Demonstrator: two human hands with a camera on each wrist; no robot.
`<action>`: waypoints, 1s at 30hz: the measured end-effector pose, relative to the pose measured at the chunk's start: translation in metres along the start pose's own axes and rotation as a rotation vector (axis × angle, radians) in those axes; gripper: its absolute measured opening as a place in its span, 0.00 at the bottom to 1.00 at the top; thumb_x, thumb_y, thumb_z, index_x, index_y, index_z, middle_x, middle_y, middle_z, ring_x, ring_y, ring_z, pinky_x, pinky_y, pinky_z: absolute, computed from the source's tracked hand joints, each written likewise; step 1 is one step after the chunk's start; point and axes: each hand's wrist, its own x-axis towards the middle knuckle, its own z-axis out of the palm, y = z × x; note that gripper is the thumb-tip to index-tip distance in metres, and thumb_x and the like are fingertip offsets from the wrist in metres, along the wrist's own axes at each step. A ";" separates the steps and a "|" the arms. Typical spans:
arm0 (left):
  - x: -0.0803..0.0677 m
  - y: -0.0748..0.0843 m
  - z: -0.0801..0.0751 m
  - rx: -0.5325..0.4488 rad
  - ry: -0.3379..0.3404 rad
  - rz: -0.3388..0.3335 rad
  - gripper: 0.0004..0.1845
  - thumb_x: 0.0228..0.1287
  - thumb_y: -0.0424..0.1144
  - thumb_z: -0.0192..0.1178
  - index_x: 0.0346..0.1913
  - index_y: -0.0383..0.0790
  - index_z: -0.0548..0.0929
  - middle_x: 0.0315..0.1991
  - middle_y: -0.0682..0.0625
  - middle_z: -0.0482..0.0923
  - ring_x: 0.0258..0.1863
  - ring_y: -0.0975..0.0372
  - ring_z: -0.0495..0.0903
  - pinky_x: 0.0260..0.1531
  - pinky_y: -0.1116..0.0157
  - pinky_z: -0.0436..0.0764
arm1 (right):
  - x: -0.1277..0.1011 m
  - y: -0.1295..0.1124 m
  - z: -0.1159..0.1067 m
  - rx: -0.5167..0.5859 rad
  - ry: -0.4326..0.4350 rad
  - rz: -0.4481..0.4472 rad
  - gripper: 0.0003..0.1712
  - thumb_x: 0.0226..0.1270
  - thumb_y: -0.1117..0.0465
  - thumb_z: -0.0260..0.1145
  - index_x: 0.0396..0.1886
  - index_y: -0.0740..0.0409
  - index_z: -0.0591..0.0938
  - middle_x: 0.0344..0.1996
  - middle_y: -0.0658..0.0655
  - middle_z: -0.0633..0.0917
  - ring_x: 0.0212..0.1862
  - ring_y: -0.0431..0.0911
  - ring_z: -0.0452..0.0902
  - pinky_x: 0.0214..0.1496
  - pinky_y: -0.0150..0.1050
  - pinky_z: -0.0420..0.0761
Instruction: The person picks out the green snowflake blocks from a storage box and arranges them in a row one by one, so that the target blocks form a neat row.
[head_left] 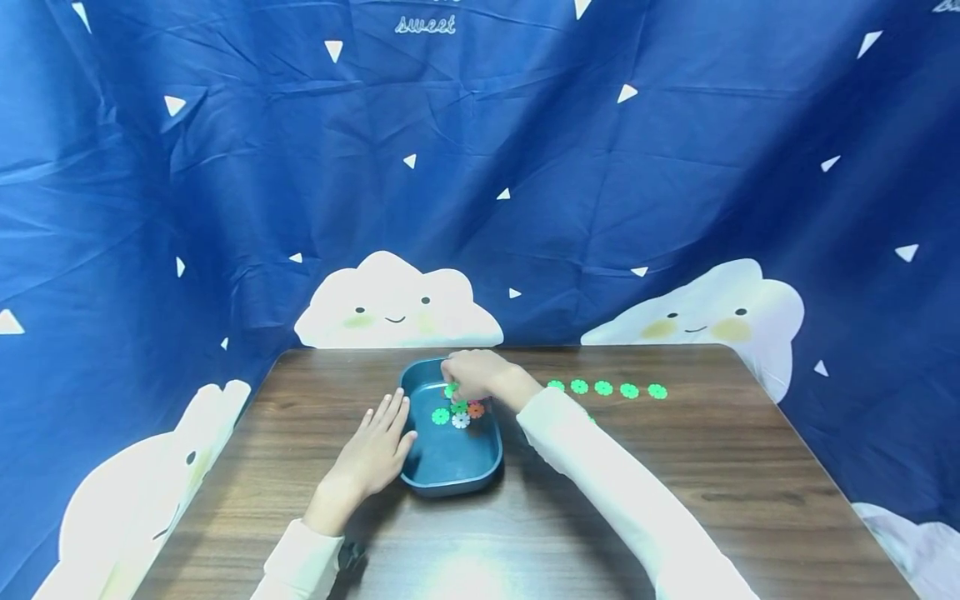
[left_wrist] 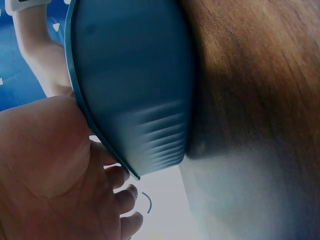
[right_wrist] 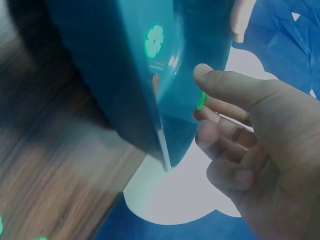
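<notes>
Discs: five green ones point(head_left: 603, 387) are lying in a row on the table point(head_left: 712, 467); the right hand point(head_left: 476, 375) is pinching another green disc point(right_wrist: 201, 100) in the tray point(head_left: 450, 467), where several remain, left hand point(head_left: 375, 454) resting flat against its rim.

a row of five green flower-shaped discs point(head_left: 603, 387) lies on the brown wooden table point(head_left: 720, 467), off to my right. behind it hangs a dark blue cloth point(head_left: 525, 150) with white triangles and smiling white clouds point(head_left: 397, 304).

Staged tabletop set, likely at home: a wooden table point(head_left: 675, 467) stood under the hands, a cloud-print blue cloth point(head_left: 525, 167) hung beyond them.
</notes>
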 end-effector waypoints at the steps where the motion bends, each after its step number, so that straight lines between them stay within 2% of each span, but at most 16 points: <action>1: 0.000 0.000 0.000 0.001 0.001 0.001 0.33 0.78 0.52 0.41 0.77 0.35 0.54 0.79 0.41 0.46 0.79 0.48 0.46 0.76 0.45 0.53 | -0.003 0.002 -0.001 0.003 0.008 -0.002 0.14 0.64 0.51 0.69 0.47 0.49 0.82 0.43 0.46 0.82 0.38 0.39 0.76 0.44 0.38 0.80; 7: 0.000 0.000 0.000 0.003 -0.004 -0.002 0.34 0.78 0.52 0.41 0.77 0.35 0.54 0.79 0.42 0.45 0.79 0.48 0.46 0.76 0.45 0.53 | -0.025 0.018 -0.006 0.024 0.059 0.000 0.11 0.62 0.52 0.70 0.43 0.47 0.82 0.39 0.46 0.81 0.38 0.41 0.74 0.43 0.37 0.78; 16: 0.000 0.001 -0.002 -0.002 -0.007 0.002 0.34 0.78 0.52 0.42 0.77 0.35 0.54 0.79 0.41 0.46 0.79 0.48 0.47 0.75 0.44 0.54 | -0.058 0.043 -0.011 0.024 0.124 0.021 0.15 0.60 0.52 0.73 0.45 0.46 0.82 0.41 0.46 0.82 0.38 0.41 0.76 0.46 0.39 0.80; 24: 0.000 0.000 -0.002 0.005 -0.016 -0.003 0.35 0.78 0.54 0.39 0.77 0.36 0.53 0.79 0.42 0.45 0.79 0.48 0.46 0.75 0.44 0.54 | -0.088 0.065 -0.012 0.007 0.169 0.058 0.13 0.60 0.51 0.72 0.43 0.47 0.83 0.37 0.45 0.79 0.36 0.42 0.73 0.40 0.40 0.77; 30: 0.000 0.001 -0.001 0.001 -0.012 0.000 0.34 0.78 0.53 0.41 0.77 0.35 0.53 0.79 0.42 0.45 0.79 0.48 0.46 0.75 0.43 0.54 | -0.112 0.083 -0.009 0.035 0.184 0.110 0.16 0.59 0.48 0.72 0.44 0.46 0.82 0.39 0.45 0.81 0.35 0.41 0.74 0.39 0.40 0.77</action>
